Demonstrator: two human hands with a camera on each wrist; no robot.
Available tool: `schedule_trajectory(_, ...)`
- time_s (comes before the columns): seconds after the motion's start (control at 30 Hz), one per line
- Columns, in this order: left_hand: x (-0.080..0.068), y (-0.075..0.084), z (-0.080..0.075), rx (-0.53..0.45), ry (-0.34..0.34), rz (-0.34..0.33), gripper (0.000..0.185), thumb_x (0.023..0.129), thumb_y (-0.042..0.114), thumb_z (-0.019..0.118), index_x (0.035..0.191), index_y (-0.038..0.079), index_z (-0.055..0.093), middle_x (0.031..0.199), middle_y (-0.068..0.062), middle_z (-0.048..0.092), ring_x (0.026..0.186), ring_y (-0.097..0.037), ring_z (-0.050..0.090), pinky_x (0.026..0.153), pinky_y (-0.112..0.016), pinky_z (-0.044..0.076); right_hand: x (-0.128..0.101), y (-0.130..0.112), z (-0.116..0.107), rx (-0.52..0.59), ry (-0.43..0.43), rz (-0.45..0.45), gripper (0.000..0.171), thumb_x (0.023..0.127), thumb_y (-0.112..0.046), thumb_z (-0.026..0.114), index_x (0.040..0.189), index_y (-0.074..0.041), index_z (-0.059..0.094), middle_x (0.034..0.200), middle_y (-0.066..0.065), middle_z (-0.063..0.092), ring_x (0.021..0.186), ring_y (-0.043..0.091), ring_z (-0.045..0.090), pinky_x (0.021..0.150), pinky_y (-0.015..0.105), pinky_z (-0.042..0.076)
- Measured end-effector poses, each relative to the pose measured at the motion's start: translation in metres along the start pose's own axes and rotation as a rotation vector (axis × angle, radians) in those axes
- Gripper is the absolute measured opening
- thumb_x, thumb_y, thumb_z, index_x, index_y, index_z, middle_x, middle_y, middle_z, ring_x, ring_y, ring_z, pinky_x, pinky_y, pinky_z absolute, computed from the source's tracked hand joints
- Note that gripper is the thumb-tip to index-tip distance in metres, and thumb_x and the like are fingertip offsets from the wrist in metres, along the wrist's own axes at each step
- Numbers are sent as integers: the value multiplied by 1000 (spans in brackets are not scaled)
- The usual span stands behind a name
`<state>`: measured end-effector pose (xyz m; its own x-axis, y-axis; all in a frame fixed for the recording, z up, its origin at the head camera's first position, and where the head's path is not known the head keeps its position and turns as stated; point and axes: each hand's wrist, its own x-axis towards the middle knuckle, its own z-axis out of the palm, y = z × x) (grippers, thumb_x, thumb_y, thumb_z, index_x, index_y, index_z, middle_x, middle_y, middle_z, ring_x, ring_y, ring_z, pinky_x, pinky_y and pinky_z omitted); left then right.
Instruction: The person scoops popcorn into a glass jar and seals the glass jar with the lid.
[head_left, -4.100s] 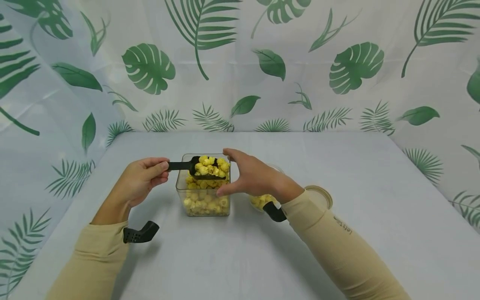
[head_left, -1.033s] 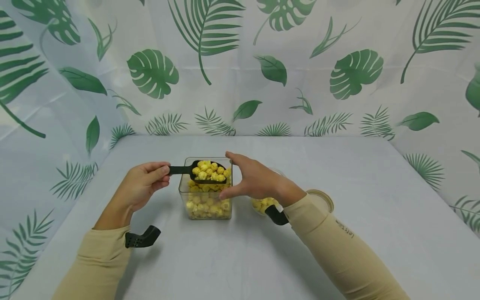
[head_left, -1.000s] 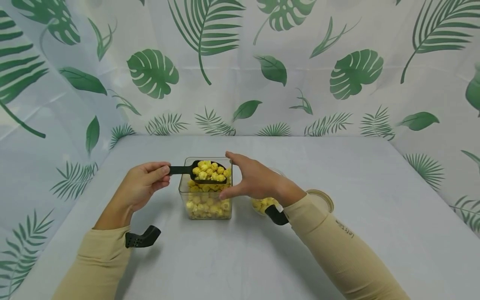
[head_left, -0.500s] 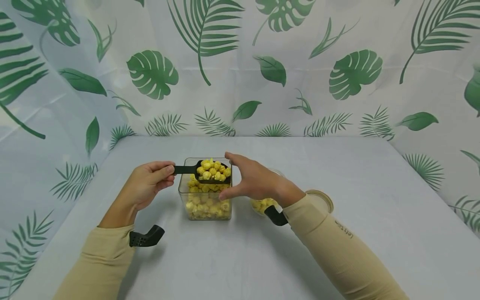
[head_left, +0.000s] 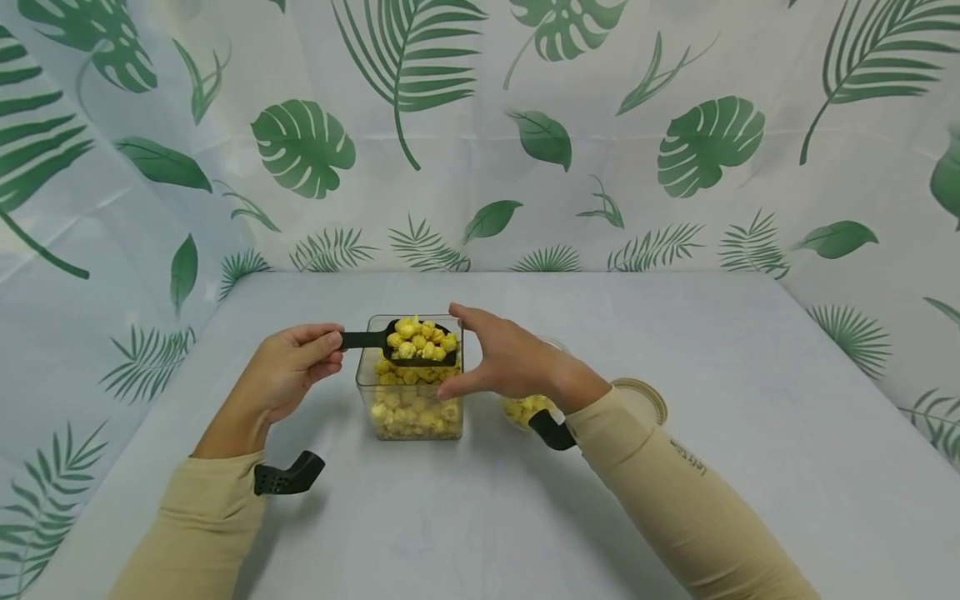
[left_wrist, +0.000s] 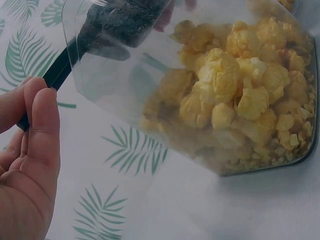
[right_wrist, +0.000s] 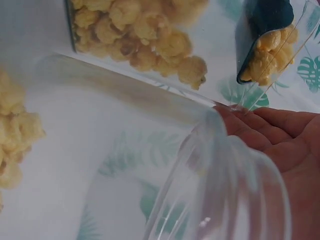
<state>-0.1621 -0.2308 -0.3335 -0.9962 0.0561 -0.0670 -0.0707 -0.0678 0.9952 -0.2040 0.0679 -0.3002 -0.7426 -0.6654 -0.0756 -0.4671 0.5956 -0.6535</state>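
In the head view my left hand (head_left: 288,371) pinches the handle of a black scoop (head_left: 363,340) between thumb and fingers. The scoop's bowl, heaped with yellow popcorn (head_left: 420,340), is level over the mouth of a clear square container (head_left: 362,375). More popcorn fills the lower part of that container. My right hand (head_left: 517,354) holds the container's right side, thumb at the front wall and fingertips at the back corner. In the right wrist view the fingers (right_wrist: 260,125) lie along the rim. The left wrist view shows the scoop (left_wrist: 62,67) through the clear wall.
A round clear jar (head_left: 513,412) with popcorn in it stands right of the container, partly hidden under my right wrist. Behind my right forearm lies a round lid (head_left: 647,392) with a tan rim. The table (head_left: 442,517) ends at a leaf-printed cloth backdrop.
The loaded scoop shifts a little right, then slightly back left, over the container. Popcorn in its bowl has settled differently since the oldest frame. My right hand stays on the container.
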Motion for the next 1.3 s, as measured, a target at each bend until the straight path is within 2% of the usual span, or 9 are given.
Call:
schedule_trajectory(0.23,-4,2,-5,-27,9,15,17,102,9,59,116,-1,60,85,0,65,77,-6,65,75,-19,55,-4,4,-4,-19,15,1,112,81,-46,84,161,-9,15,163,10,23,147,27,28,115,49,29)
schedule_trajectory(0.33,-5,5,-6,-60,6,28,9,102,9,60,107,7,66,84,-1,66,76,-7,65,75,-20,56,-10,9,-8,-28,53,-1,110,80,-47,84,160,-10,19,162,8,26,146,26,29,115,49,30)
schedule_trajectory(0.47,-4,11,-4,-106,-9,45,12,101,7,60,99,12,70,83,-1,66,75,-7,66,74,-20,56,-25,19,-16,-56,132,10,106,78,-49,85,158,-10,28,160,6,32,145,26,31,115,50,30)
schedule_trajectory(0.67,-2,19,7,-92,-25,59,8,101,7,60,104,8,67,83,-1,66,76,-7,65,75,-20,56,-52,36,-25,-84,218,54,100,77,-47,86,154,-9,36,156,7,39,143,29,34,113,55,31)
schedule_trajectory(0.87,3,24,23,-67,-49,59,12,102,6,57,113,1,60,86,-1,65,77,-7,65,76,-19,56,-71,52,-21,-63,259,95,97,76,-38,88,152,-7,37,153,11,41,136,36,41,108,56,37)
schedule_trajectory(1.13,11,26,41,-49,-105,62,22,104,5,54,123,-6,54,89,0,64,78,-6,64,77,-20,55,-76,69,-9,64,280,115,98,75,-33,90,150,-2,35,151,16,43,130,36,46,106,56,40)
schedule_trajectory(1.3,15,27,50,-13,-124,50,32,105,5,52,131,-13,48,91,0,63,79,-6,64,79,-21,55,-73,76,-5,97,277,130,101,76,-36,89,150,0,32,150,18,42,129,37,47,105,55,41)
